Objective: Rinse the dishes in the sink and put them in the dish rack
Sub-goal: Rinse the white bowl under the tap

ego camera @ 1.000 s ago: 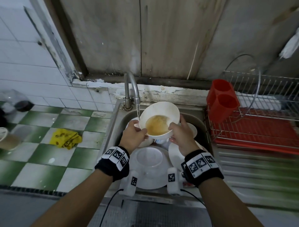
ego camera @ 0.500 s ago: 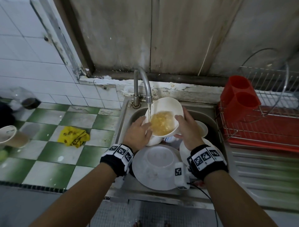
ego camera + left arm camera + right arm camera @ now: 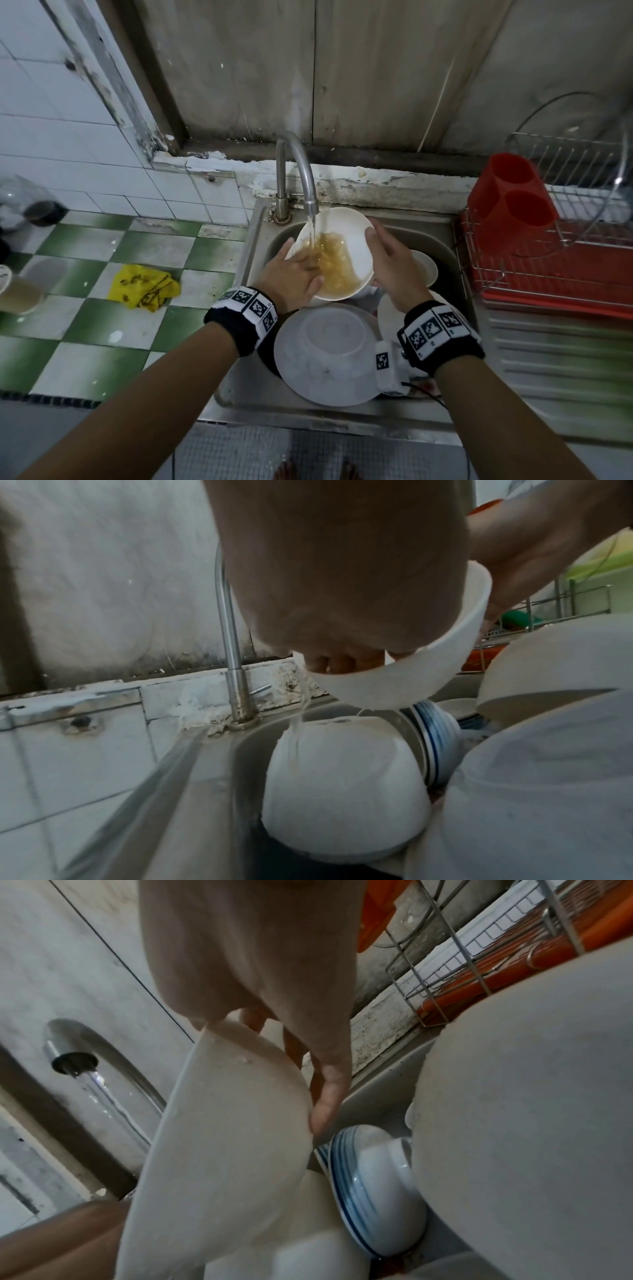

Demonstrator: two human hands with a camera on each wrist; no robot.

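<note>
Bowl under tap, over sink, tilted toward left. R hand grips right rim; L hand fingers flat inside, rubbing (holds nothing). Rack lies right, nearer R hand, so R carries.

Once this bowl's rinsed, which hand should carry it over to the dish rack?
Right. The right hand already holds the bowl by its far rim, on the side nearest the dish rack. The left hand has fingers inside, in the water, and would reach across.
</note>
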